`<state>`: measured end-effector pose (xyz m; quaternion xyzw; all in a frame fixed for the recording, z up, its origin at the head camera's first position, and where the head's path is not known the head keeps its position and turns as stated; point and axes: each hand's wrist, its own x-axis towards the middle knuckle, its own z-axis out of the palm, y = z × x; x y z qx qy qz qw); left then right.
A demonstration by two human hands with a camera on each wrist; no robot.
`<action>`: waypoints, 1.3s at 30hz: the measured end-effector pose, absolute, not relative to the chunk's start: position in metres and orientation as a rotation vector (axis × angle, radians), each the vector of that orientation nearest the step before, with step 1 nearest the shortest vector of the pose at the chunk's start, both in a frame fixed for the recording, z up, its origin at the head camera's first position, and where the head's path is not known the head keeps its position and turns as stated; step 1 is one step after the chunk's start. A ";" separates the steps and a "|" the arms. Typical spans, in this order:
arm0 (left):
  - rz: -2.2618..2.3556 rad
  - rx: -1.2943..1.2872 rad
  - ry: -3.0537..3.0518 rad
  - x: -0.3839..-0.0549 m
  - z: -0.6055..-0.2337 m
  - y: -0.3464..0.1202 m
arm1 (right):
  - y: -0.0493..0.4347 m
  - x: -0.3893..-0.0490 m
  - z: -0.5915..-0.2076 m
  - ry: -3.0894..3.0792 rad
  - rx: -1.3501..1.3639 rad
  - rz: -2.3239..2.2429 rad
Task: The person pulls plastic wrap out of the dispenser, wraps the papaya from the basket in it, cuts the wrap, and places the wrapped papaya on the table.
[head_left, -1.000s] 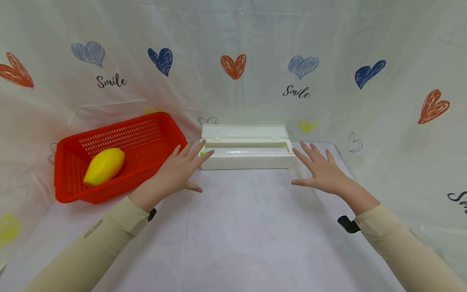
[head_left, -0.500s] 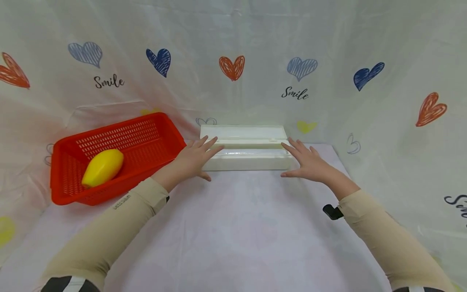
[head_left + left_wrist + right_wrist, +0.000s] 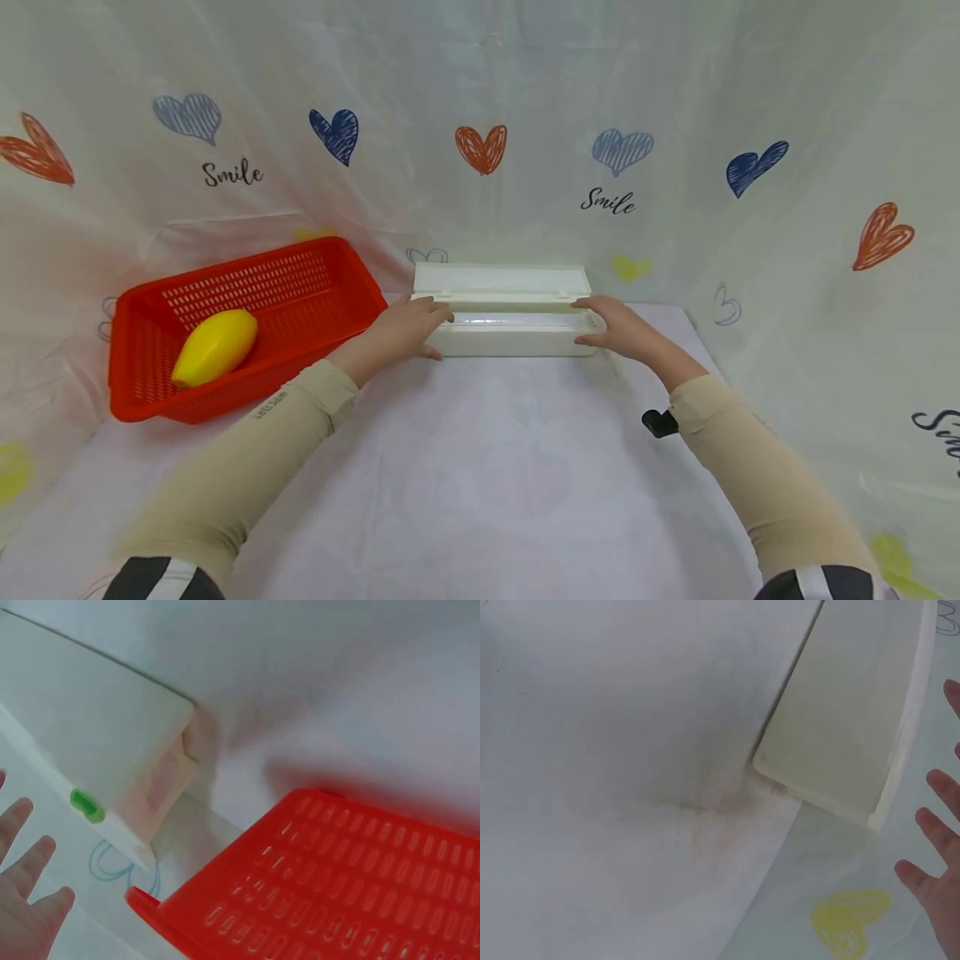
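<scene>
A long white cling film dispenser (image 3: 517, 343) stands at the back of the table, its lid (image 3: 502, 277) tipped up behind it. Clear film (image 3: 517, 319) shows inside. My left hand (image 3: 397, 331) grips the left end, thumb in front and fingers bent over the top. At the opposite end my right hand (image 3: 628, 329) holds on the same way. A green slider (image 3: 86, 806) shows in the left wrist view. Both wrist views catch only some fingers, spread, at the frame edge: left fingers (image 3: 34, 874) and right fingers (image 3: 936, 829). The palms' contact is hidden.
A red slotted basket (image 3: 337, 275) stands left of the dispenser, near my left forearm, with a yellow mango-like fruit (image 3: 215, 347) in it. A white cloth (image 3: 480, 467) covers the table. A curtain (image 3: 540, 92) printed with hearts hangs close behind.
Both hands have moved inward to the dispenser's ends. Their fingers, spread wide earlier, are now bent onto it in the head view. The basket and fruit have stayed put.
</scene>
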<state>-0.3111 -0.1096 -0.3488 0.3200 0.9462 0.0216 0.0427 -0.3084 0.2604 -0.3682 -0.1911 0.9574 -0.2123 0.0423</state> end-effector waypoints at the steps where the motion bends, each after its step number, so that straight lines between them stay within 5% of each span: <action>1: 0.076 0.969 2.892 -0.312 -0.350 -0.109 | 0.260 -0.310 -0.370 2.932 -0.582 -0.661; 28: 0.151 1.005 2.927 -0.316 -0.367 -0.111 | 0.243 -0.353 -0.387 2.878 -0.480 -0.719; 39: 0.454 0.801 2.903 -0.330 -0.371 -0.107 | 0.244 -0.368 -0.389 2.917 -0.451 -0.666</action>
